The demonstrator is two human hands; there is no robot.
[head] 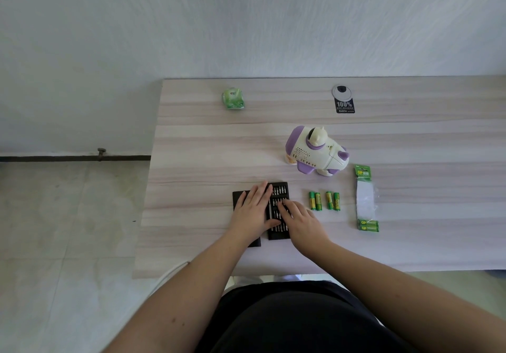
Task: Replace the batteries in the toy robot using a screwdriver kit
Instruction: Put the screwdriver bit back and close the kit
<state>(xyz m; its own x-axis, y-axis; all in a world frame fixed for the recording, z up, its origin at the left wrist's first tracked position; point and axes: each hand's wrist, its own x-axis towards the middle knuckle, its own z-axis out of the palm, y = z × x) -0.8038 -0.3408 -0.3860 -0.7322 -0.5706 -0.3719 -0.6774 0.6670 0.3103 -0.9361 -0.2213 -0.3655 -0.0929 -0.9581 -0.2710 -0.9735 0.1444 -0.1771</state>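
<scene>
The white and purple toy robot [317, 151] lies on the wooden table [191, 147], right of centre. In front of me is the open black screwdriver kit [279, 188], a tray with rows of bits. My left hand [253, 210] lies flat, fingers straight, over the kit's left half and its black lid. My right hand [299, 220] rests on the tray's right side with its fingertips on the bits. Several loose green and yellow batteries [324, 200] lie in two pairs to the right of the kit.
A torn green battery pack [365, 196] with batteries still in its lower end lies at the right. A green packet [232, 98] sits at the back left, a round cable port with a black label [342, 99] at the back. The table's left edge drops to a tiled floor.
</scene>
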